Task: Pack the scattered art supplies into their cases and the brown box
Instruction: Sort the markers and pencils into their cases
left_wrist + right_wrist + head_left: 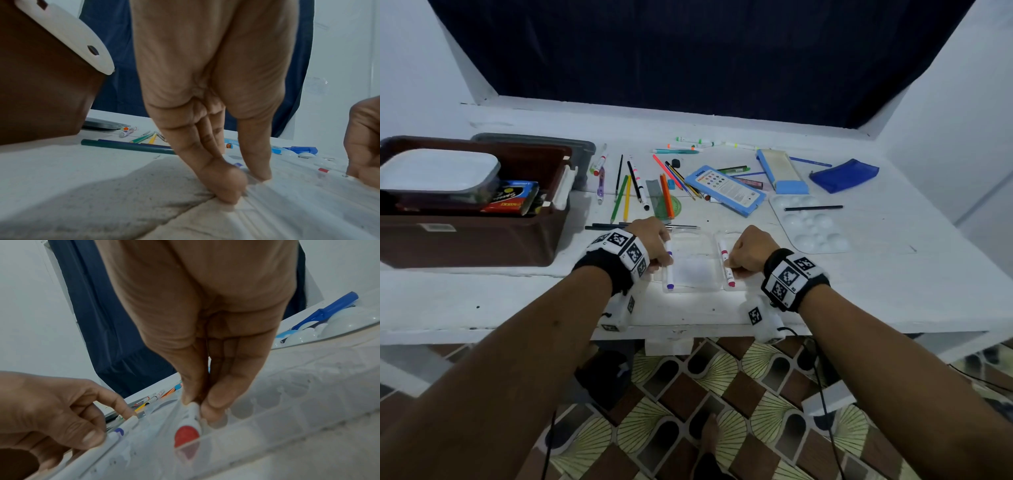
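Observation:
A clear plastic case (695, 270) lies open near the table's front edge. My left hand (666, 263) pinches a white marker with a purple cap (669, 274) at the case's left side. My right hand (732, 267) pinches a white marker with a red cap (726, 265) at the right side. In the right wrist view the thumb and fingers (213, 395) close on the red-capped marker (187, 433) inside the case (298, 399). The left wrist view shows my fingertips (257, 172) pressed down at the case (308, 203). The brown box (465, 240) stands open at the left.
Coloured pencils (625, 197), markers (695, 142), a green ruler (664, 202), a blue printed case (726, 188), a light-blue pencil box (780, 169) and a blue pouch (844, 174) lie scattered behind. A white paint palette (808, 222) sits right. A grey lid (582, 150) lies behind the box.

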